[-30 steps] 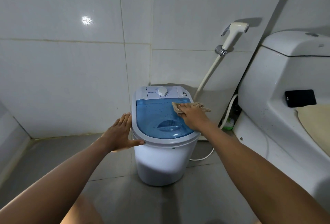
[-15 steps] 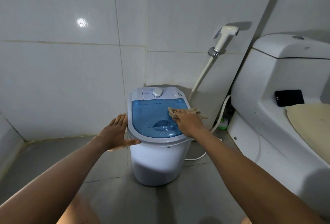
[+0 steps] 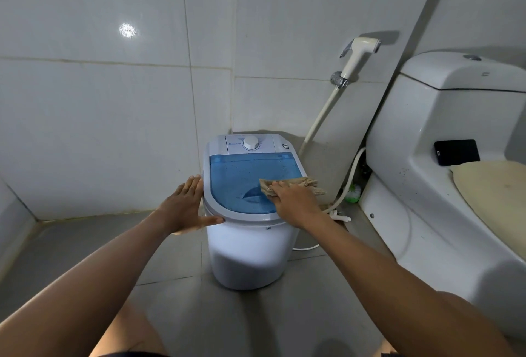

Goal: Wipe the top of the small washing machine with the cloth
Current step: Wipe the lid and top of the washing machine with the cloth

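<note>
A small white washing machine [image 3: 250,254] stands on the grey floor in the corner, with a clear blue lid [image 3: 242,177] and a white dial [image 3: 250,143] on its back panel. My right hand [image 3: 294,204] presses a tan folded cloth [image 3: 301,184] flat on the right side of the lid; part of the cloth hangs past the right rim. My left hand [image 3: 185,205] lies flat against the machine's left rim, fingers spread and thumb on the front edge.
A white toilet [image 3: 444,185] fills the right side, with a black phone [image 3: 456,152] and a beige seat cover [image 3: 495,194] on it. A bidet sprayer [image 3: 357,56] and its hose [image 3: 321,117] hang on the tiled wall behind. Grey floor lies left of the machine.
My right hand has slid the cloth along the right side of the lid toward the front edge. My left hand stays against the left rim.
</note>
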